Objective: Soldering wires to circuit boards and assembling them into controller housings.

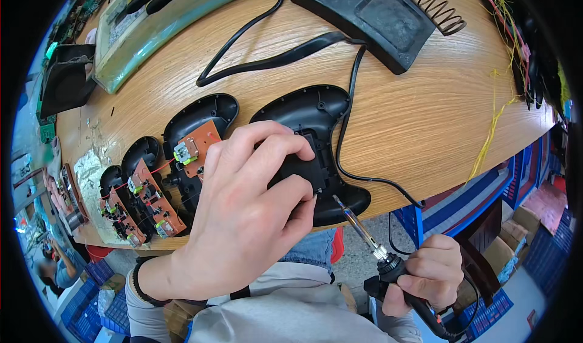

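A black game controller shell (346, 204) lies open-side up near the table's front edge. Over its middle, my left hand (243, 215) is bent with curled fingers, the fingertips pressing on the raised black compartment (311, 161); what lies under the palm is hidden. My right hand (432, 276) grips the dark handle of a soldering iron (378, 249), its tip slanting up and left beside the shell's near grip. To the left of my left hand stand more controller shells (203, 109) with brown circuit boards (141, 191) and red wires on them.
A black soldering iron stand (379, 21) with a coiled spring (434, 6) sits at the back. Black cable (273, 60) loops across the wooden table (419, 112). Yellow threads (489, 133) hang at the right edge. A clear plastic-wrapped tray (130, 54) is far left.
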A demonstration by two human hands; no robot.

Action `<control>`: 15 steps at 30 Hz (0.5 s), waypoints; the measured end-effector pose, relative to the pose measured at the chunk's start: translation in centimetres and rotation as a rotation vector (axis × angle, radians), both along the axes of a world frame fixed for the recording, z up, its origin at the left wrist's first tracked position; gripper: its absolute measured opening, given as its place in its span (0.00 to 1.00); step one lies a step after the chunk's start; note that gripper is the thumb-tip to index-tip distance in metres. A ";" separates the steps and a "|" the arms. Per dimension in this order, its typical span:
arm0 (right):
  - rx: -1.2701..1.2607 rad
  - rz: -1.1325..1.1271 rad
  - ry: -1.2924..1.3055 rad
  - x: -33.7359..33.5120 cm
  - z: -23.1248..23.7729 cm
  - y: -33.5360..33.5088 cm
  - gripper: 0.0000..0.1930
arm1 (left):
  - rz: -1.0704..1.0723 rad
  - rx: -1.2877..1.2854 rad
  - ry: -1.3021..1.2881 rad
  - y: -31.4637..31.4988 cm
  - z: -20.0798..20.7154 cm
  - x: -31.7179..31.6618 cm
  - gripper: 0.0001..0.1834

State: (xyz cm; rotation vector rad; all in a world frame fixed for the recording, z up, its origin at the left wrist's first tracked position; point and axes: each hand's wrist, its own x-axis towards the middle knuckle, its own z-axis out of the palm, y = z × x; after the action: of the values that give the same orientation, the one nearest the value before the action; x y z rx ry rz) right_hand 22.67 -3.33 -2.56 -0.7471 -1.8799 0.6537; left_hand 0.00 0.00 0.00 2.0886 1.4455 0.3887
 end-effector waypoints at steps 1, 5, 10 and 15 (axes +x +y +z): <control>0.007 -0.003 0.008 0.0 0.0 0.0 0.08 | -0.004 -0.002 0.004 0.0 0.0 0.0 0.08; 0.017 -0.027 0.027 0.3 -0.3 -0.2 0.09 | 0.002 0.000 -0.003 -0.1 -0.1 0.2 0.07; 0.034 -0.087 0.062 0.6 -0.6 -0.5 0.09 | -0.027 0.004 0.010 0.0 0.1 0.1 0.12; -0.019 -0.118 0.024 0.6 0.2 -1.1 0.10 | -0.129 -0.030 0.162 0.4 2.3 -0.8 0.45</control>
State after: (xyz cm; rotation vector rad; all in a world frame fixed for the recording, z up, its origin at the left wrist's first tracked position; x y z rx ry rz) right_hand 23.28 -4.46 -2.38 -0.8519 -1.7951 0.6033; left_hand -0.78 0.42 2.34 2.2171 1.3875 0.1495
